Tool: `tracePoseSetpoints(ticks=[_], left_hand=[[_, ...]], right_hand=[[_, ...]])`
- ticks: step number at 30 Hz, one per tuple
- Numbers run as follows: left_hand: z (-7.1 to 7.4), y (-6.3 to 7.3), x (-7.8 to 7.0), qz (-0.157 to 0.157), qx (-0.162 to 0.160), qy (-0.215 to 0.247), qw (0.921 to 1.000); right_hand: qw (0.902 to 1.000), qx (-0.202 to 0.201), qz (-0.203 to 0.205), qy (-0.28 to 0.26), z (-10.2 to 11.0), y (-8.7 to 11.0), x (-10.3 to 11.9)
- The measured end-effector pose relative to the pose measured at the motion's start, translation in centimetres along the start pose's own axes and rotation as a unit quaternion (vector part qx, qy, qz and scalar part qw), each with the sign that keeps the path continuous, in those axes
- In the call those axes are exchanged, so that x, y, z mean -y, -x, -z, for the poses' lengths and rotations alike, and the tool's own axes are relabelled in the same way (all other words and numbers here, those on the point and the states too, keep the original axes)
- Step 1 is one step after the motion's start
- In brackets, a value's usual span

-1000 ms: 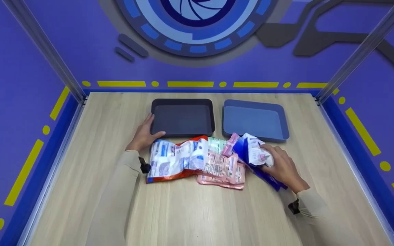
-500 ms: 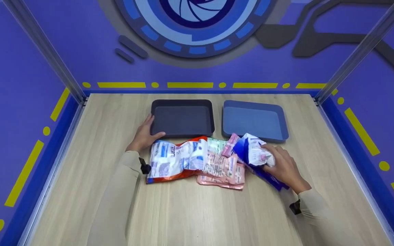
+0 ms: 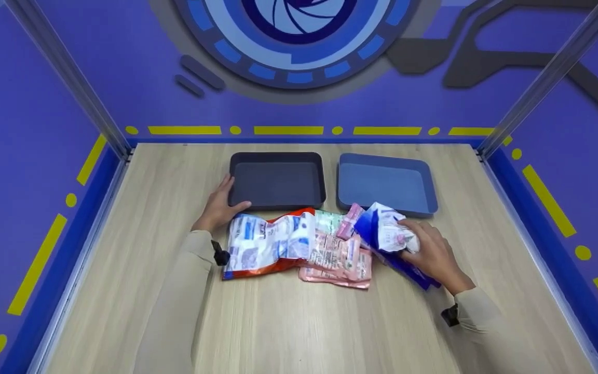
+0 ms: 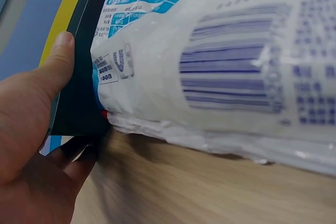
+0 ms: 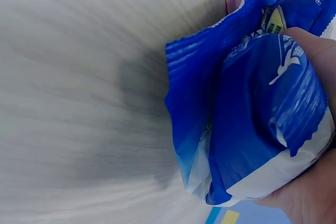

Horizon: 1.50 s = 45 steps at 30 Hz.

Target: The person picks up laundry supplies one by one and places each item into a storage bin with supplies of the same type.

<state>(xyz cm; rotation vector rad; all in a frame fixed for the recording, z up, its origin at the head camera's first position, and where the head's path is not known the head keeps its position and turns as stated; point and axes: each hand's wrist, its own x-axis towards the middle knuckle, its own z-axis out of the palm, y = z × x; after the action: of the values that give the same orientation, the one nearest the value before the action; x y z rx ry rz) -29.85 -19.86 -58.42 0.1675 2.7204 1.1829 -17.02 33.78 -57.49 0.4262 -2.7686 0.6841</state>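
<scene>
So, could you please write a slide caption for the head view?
The left hand touches the dark tray while the right hand grips a blue-and-white packet.

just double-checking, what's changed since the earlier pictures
The right hand, gripping the blue-and-white bag, has shifted very slightly rightward. Nothing newly grasped or released. The left hand stays touching the dark tray; the blue tray looks unmoved.
</scene>
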Motion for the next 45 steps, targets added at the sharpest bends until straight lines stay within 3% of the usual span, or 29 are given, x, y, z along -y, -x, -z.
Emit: tracePoseSetpoints(ticks=[34, 45], left_hand=[[-0.1, 0.2, 0.2, -0.008, -0.005, 0.008, 0.9999], [-0.1, 0.2, 0.2, -0.011, -0.008, 0.009, 0.9999]], right_hand=[[0.9997, -0.008, 0.007, 0.020, 1.2, -0.7, 0.3], [0.9992, -0.020, 0.031, 0.016, 1.5, -1.4, 0.4]])
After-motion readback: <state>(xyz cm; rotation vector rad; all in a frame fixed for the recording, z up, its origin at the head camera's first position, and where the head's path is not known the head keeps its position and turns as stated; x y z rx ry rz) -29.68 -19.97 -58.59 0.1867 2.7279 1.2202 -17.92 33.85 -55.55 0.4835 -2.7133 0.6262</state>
